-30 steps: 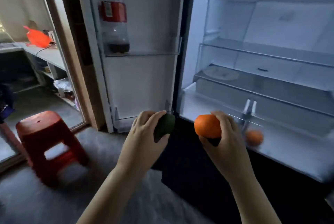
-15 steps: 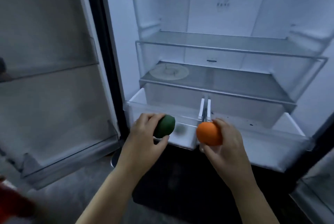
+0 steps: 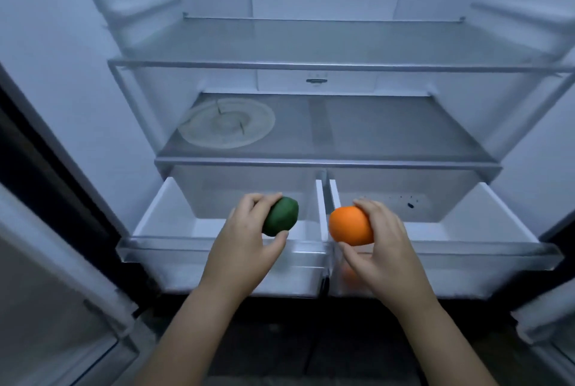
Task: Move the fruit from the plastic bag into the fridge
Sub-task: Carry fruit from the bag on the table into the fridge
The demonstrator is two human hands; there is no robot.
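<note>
1. My left hand (image 3: pixel 242 248) grips a green fruit (image 3: pixel 281 216); my right hand (image 3: pixel 379 248) grips an orange (image 3: pixel 350 225).
2. In the fridge (image 3: pixel 93 74), the green fruit is over the open left drawer (image 3: pixel 155 214), the orange over the open right drawer (image 3: pixel 504 217).

Green fruit (image 3: pixel 281 216), dark, oval, gripped in left hand (image 3: pixel 245 248) above open left drawer (image 3: pixel 157 214). Orange (image 3: pixel 350 225), round, bright, gripped in right hand (image 3: pixel 382 248) above open right drawer (image 3: pixel 497 214). Fridge (image 3: pixel 77 74) open, lit.
</note>
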